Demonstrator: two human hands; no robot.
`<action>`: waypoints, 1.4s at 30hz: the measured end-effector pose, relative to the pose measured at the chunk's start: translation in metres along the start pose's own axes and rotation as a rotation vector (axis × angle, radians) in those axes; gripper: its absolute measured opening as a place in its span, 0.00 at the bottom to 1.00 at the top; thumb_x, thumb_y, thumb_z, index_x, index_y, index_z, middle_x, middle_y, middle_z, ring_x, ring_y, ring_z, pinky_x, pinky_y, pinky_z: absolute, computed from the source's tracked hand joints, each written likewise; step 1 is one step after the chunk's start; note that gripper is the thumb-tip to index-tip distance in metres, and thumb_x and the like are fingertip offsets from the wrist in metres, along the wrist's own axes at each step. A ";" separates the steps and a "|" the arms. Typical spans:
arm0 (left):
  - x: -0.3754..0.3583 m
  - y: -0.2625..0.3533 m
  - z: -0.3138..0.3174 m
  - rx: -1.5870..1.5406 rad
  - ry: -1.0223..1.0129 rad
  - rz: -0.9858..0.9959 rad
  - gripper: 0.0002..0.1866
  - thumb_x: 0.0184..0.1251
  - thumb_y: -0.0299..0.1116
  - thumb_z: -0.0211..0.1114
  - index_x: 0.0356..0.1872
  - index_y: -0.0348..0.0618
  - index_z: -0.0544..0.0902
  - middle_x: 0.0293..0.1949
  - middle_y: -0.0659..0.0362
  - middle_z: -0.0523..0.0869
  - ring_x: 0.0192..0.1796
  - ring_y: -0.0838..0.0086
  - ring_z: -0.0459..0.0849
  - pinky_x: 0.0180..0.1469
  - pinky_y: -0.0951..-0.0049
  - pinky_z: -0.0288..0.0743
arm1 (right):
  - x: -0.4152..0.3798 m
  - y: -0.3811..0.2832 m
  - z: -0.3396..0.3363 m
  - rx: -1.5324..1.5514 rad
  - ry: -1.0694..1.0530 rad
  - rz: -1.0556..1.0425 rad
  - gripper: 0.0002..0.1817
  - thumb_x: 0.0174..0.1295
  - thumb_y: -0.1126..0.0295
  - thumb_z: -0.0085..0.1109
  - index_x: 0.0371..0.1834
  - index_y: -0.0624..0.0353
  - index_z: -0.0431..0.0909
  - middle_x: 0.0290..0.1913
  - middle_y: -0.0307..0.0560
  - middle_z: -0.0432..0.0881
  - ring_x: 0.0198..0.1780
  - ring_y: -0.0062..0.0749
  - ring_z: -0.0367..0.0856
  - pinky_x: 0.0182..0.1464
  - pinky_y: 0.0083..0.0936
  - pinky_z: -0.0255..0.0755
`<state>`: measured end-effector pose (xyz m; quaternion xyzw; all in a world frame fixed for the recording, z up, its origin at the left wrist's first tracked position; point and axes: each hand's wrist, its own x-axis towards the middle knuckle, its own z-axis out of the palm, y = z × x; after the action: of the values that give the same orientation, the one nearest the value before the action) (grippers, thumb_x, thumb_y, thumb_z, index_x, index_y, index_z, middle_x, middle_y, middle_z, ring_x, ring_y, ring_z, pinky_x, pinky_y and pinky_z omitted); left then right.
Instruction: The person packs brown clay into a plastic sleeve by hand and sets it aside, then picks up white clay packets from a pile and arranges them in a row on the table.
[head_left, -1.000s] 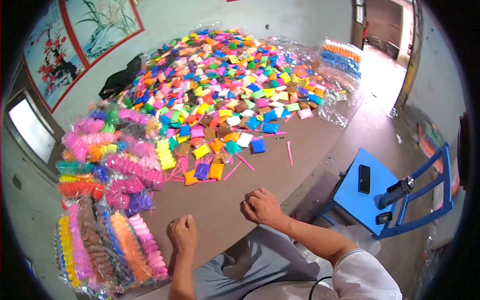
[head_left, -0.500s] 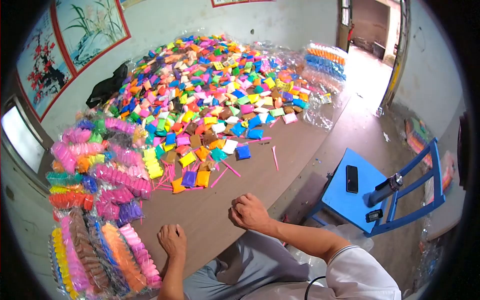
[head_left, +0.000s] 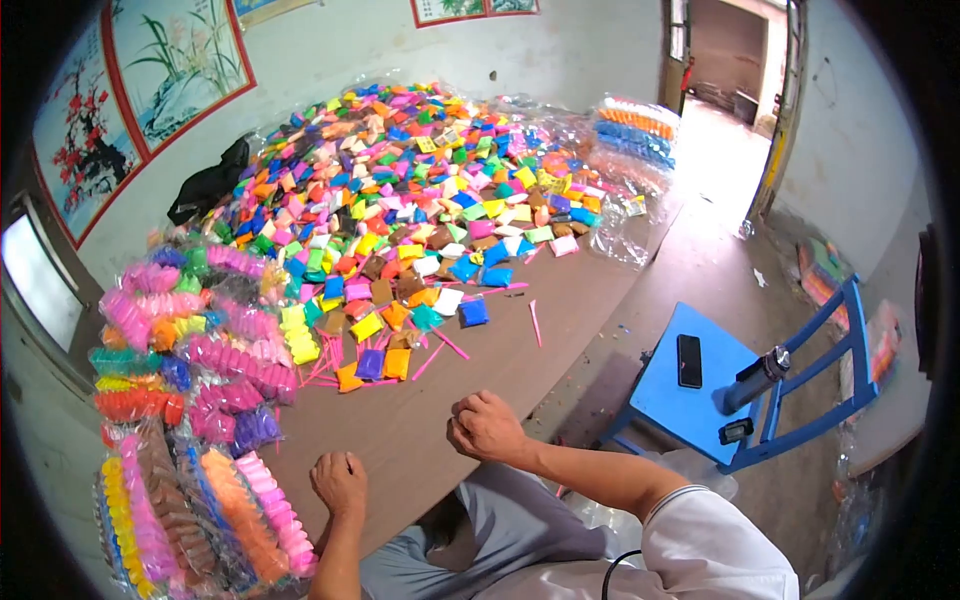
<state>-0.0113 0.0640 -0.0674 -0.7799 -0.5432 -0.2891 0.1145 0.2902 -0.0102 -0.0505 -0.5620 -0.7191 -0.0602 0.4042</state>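
Presently, the left hand (head_left: pixel 340 484) and right hand (head_left: pixel 487 427) rest on the table (head_left: pixel 405 430), each grip loosely clenched; no held object shows. The heap of packets (head_left: pixel 420 195) stands beyond them. Loose stacking could let packets slide if the base is disturbed; sweeping the left hand outward could drag film-wrapped bundles (head_left: pixel 240 368). Packets: glossy, pillow-shaped, seemingly soft. Sticks (head_left: pixel 452 344): thin, straight, pink.

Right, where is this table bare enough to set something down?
Free: the tabletop between the left hand and right hand, and from the lone pink stick to the right edge. Crowded: the packet heap and the bagged rows at left.
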 end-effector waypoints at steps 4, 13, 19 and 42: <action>-0.001 0.000 0.002 0.010 0.005 0.000 0.09 0.59 0.32 0.64 0.24 0.41 0.77 0.28 0.52 0.80 0.37 0.54 0.79 0.42 0.53 0.69 | -0.002 0.003 0.003 0.030 -0.010 -0.011 0.06 0.57 0.68 0.62 0.28 0.57 0.80 0.37 0.43 0.78 0.40 0.38 0.74 0.44 0.33 0.71; 0.002 0.002 -0.002 0.015 -0.037 -0.002 0.09 0.60 0.31 0.62 0.24 0.38 0.75 0.29 0.49 0.78 0.39 0.52 0.79 0.43 0.52 0.69 | -0.003 0.009 0.006 0.018 -0.063 -0.034 0.07 0.57 0.66 0.62 0.27 0.57 0.80 0.39 0.42 0.79 0.41 0.38 0.74 0.44 0.33 0.70; 0.003 0.003 -0.003 -0.027 -0.041 0.034 0.08 0.59 0.29 0.62 0.24 0.38 0.74 0.29 0.49 0.77 0.38 0.51 0.78 0.43 0.52 0.68 | -0.001 0.005 -0.001 0.034 -0.064 0.002 0.05 0.56 0.69 0.62 0.29 0.58 0.78 0.39 0.42 0.80 0.41 0.36 0.76 0.46 0.30 0.71; -0.001 -0.007 0.006 0.022 -0.031 0.022 0.12 0.56 0.33 0.62 0.17 0.40 0.79 0.22 0.50 0.82 0.29 0.52 0.81 0.35 0.50 0.70 | 0.003 -0.001 -0.007 0.085 0.005 0.044 0.05 0.57 0.70 0.63 0.28 0.59 0.79 0.37 0.45 0.80 0.42 0.39 0.75 0.49 0.30 0.72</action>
<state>-0.0156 0.0689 -0.0734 -0.7888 -0.5395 -0.2698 0.1178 0.2930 -0.0116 -0.0437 -0.5600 -0.7073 -0.0220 0.4309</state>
